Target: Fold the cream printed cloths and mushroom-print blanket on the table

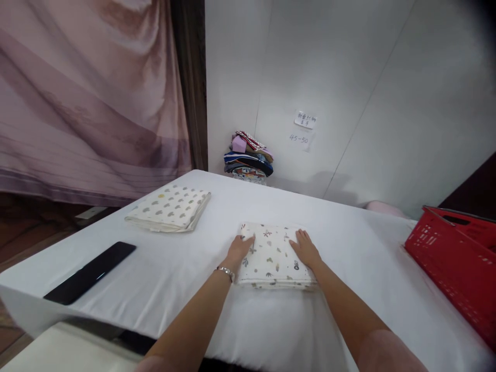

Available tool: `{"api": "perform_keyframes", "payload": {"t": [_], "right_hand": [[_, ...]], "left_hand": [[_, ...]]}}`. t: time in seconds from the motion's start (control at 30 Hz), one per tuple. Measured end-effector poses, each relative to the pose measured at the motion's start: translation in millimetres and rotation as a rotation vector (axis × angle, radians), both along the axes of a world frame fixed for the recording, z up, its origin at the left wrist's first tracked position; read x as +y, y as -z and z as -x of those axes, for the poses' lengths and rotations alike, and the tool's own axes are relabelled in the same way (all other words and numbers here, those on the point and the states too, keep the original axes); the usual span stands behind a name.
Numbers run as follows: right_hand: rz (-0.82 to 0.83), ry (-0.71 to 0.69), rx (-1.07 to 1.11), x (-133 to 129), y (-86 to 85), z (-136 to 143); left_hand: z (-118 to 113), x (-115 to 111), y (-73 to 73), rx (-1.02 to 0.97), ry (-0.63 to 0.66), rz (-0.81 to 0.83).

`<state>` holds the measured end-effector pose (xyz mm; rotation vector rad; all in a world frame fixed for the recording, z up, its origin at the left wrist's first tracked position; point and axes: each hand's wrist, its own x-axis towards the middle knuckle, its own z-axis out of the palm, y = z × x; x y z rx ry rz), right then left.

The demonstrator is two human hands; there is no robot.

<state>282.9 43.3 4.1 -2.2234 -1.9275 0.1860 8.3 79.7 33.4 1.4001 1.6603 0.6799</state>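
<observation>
Hands lay flat, both of yours, on the folded cloth [273, 256] in the middle of the white table [341, 232]. Left hand [241, 249] pressed the cloth's left edge, right hand [305, 248] its right edge, fingers stretched out and open, nothing gripped. That placing reads like you were flattening or squaring the fold, one palm per side so the layers stayed lined up; that's my judgement, not sth seen. A bracelet [225, 271] sat on your left wrist.

Cloth was a neat rectangle, cream w/ small dark prints, several layers showing at the near edge. It sat right in front of you, well apart from the other stuff.

Count, as far as visible:
- 2 folded cloths on the table: the one under your hands, plus a second folded cloth [168, 208] w/ grey and yellow spots, off to the left and farther back.
- 1 black flat device [90, 272], near the table's left edge, lying at an angle.
- 1 red crate [453, 258] at the right edge; contents couldn't be told.
- 1 pile of mixed fabrics [248, 157] against the wall [349, 67], behind the table.
- 2 paper notes [305, 120] stuck on that wall.
- 1 pink curtain [85, 98] at left.
</observation>
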Motion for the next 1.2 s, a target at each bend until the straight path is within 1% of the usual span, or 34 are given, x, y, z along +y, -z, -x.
{"api": "perform_keyframes", "payload": {"t": [0.1, 0.2, 0.3, 0.4, 0.5, 0.6, 0.63, 0.73, 0.8, 0.87, 1.0, 1.1, 1.2], "right_hand": [[0.001, -0.004, -0.014, 0.0, -0.4, 0.5], [-0.018, -0.008, -0.029, -0.4, -0.7, 1.6], [-0.030, -0.012, -0.040, -1.1, -0.5, 2.1], [-0.019, -0.008, -0.057, -1.6, -1.1, 2.2], [0.019, 0.005, -0.080, -0.9, -5.4, 4.9], [0.040, 0.028, -0.129, 0.9, -14.2, 14.2], [0.013, 0.019, -0.150, 1.5, -17.2, 18.6], [-0.073, -0.078, -0.184, 2.5, -21.7, 31.7], [-0.039, -0.102, -0.174, 2.5, -19.1, 36.7], [0.013, -0.073, -0.161, 2.5, -13.5, 37.6], [0.011, -0.060, -0.158, 4.4, -5.1, 32.9], [0.036, -0.047, -0.144, 7.5, -8.4, 34.0], [0.069, -0.020, -0.087, 10.0, -16.0, 45.6]], "left_hand": [[0.0, -5.5, 3.4, -0.008, 0.019, -0.033], [1.5, -10.7, 7.6, 0.097, 0.044, -0.114], [1.4, -12.6, 10.4, 0.203, 0.056, -0.095], [-0.2, -12.4, 10.6, 0.245, 0.068, -0.091], [-1.8, -13.2, 9.4, 0.264, 0.069, -0.103], [-2.6, -14.4, 9.3, 0.275, 0.065, -0.107], [-2.8, -14.7, 9.7, 0.278, 0.065, -0.110], [-3.4, -14.8, 11.2, 0.293, 0.069, -0.125], [-3.8, -14.8, 12.0, 0.312, 0.072, -0.124], [-4.2, -15.0, 12.1, 0.332, 0.072, -0.117], [-4.5, -16.2, 10.7, 0.327, 0.059, -0.127], [-4.5, -16.7, 9.7, 0.321, 0.060, -0.127], [-4.8, -16.1, 10.8, 0.320, 0.064, -0.127]]}}
